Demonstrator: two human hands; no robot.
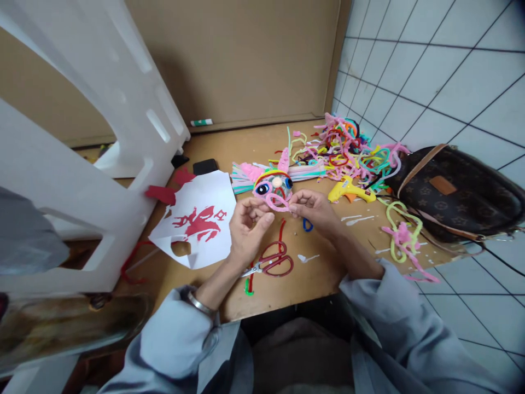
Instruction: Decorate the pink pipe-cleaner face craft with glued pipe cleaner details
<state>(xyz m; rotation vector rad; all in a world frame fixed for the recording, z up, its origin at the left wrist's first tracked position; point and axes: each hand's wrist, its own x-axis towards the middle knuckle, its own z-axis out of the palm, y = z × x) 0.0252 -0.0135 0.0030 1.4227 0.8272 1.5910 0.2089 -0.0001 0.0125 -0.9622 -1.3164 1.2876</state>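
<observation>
A pink pipe cleaner (280, 209) bent into a loop is held between my two hands over the table. My left hand (247, 225) is closed on its left side with curled fingers. With thumb and forefinger, my right hand (315, 212) pinches its right end. Just behind the loop lies a pipe-cleaner animal figure (277, 181) with pink ears, big blue-black eyes and a yellow band; whether the loop touches it I cannot tell. Red-handled scissors (283, 266) lie below my hands, beside a red and green pipe cleaner (249, 288). A small blue loop (307, 225) rests near my right hand.
Tangled pipe cleaners (344, 148) are heaped at the back right. A yellow glue gun (348, 190) lies before them, near a brown handbag (463, 191). White paper with red cut-outs (200, 194) lies left, beside a dark flat object (205, 166). A white plastic panel (151, 71) stands at left.
</observation>
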